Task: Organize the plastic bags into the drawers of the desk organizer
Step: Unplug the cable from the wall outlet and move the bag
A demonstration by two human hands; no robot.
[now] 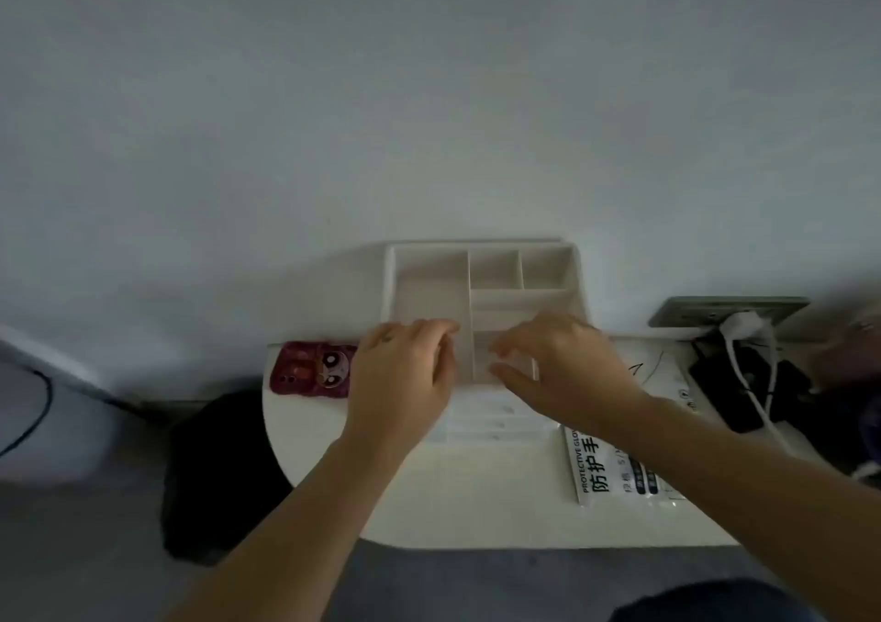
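Hovering over the desk organizer [429,283], left hand [405,376] and right hand [565,366] curl; grip cannot be told. Plastic bag [612,471] lies beside right forearm. Risk: pulling drawers [496,423] may drag the organizer.

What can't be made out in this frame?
Head view only:
Drawers of the desk organizer: fronts mostly behind both hands; open or shut unclear.
Left hand and right hand: blurred; whether either holds a bag is unclear.
Plastic bag: print partly covered by the right forearm.
Object at the right edge: blurred and cut off.
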